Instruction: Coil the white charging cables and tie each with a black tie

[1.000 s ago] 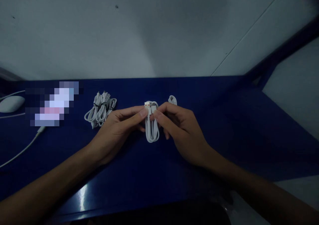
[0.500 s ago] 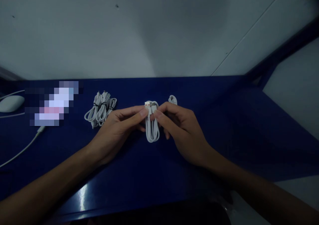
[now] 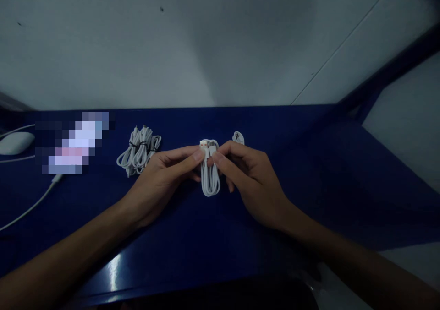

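A folded white cable (image 3: 209, 178) hangs between both hands over the dark blue table (image 3: 192, 246). My left hand (image 3: 161, 175) pinches its upper left side with thumb and fingers. My right hand (image 3: 245, 175) pinches the upper right side, next to the two plugs at the top. The cable's loops dangle below my fingers. Just behind my right hand lies another small white cable coil (image 3: 238, 138).
A pile of tied white cable bundles (image 3: 138, 149) lies at the back left. Further left are a blurred-out patch, a white rounded object (image 3: 15, 143) and a loose white cord (image 3: 30, 204). A pale wall rises behind the table.
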`<action>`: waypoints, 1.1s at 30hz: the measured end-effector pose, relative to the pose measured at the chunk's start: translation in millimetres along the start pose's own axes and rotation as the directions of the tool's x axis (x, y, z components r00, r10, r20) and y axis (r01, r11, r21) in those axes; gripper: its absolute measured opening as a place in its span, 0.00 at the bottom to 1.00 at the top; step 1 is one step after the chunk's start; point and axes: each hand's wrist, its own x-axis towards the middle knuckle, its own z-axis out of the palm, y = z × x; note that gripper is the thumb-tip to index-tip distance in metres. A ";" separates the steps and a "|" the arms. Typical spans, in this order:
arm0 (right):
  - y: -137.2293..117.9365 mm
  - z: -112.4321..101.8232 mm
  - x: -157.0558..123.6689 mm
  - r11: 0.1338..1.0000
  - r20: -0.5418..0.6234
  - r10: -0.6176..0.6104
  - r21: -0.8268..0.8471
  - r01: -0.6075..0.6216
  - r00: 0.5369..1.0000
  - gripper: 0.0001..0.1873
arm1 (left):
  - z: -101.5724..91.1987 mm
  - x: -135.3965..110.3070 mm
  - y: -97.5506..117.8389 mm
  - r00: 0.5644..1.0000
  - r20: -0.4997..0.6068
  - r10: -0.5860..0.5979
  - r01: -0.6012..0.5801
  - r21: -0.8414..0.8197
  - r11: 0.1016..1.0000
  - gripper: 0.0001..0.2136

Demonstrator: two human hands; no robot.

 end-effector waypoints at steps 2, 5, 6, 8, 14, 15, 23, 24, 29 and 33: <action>0.7 0.2 -0.1 1.000 -0.003 -0.003 0.003 0.003 1.000 0.15 | -0.1 0.0 -0.3 1.000 -0.003 0.003 -0.003 0.002 1.000 0.09; 1.1 0.2 -0.5 1.000 0.001 0.002 0.014 -0.002 1.000 0.15 | -0.2 0.2 -0.8 1.000 0.005 0.003 -0.003 0.010 1.000 0.10; 1.0 0.1 -0.6 1.000 0.005 0.002 0.016 -0.003 1.000 0.15 | -0.2 0.3 -0.8 1.000 0.007 0.002 -0.002 0.013 1.000 0.10; 0.6 0.0 -0.8 1.000 0.007 -0.001 0.017 0.000 1.000 0.15 | -0.5 0.5 -0.9 1.000 0.011 0.001 -0.001 0.019 1.000 0.10; 0.0 0.5 -0.6 1.000 0.001 0.001 0.010 -0.001 1.000 0.15 | -2.5 1.1 -2.7 1.000 0.010 0.008 -0.008 0.007 1.000 0.09; 0.1 0.7 -0.5 1.000 0.000 0.000 0.007 0.000 1.000 0.15 | -2.7 1.1 -3.0 1.000 0.012 0.008 -0.008 0.007 1.000 0.09; 0.0 0.9 -0.6 1.000 -0.006 0.007 -0.001 -0.007 1.000 0.17 | -2.9 1.4 -2.6 1.000 0.019 0.007 -0.007 0.020 1.000 0.10; 0.0 0.9 -0.7 1.000 -0.006 0.007 -0.002 -0.007 1.000 0.17 | -3.1 1.5 -2.8 1.000 0.021 0.007 -0.007 0.020 1.000 0.10; -0.6 1.0 -0.8 1.000 -0.009 0.009 0.006 -0.009 1.000 0.16 | -3.3 1.5 -3.2 1.000 0.023 0.001 -0.002 0.020 1.000 0.09; -0.5 1.0 -0.5 1.000 -0.002 0.007 0.014 -0.007 1.000 0.15 | -2.2 0.3 -1.8 1.000 0.012 -0.002 0.002 0.017 1.000 0.09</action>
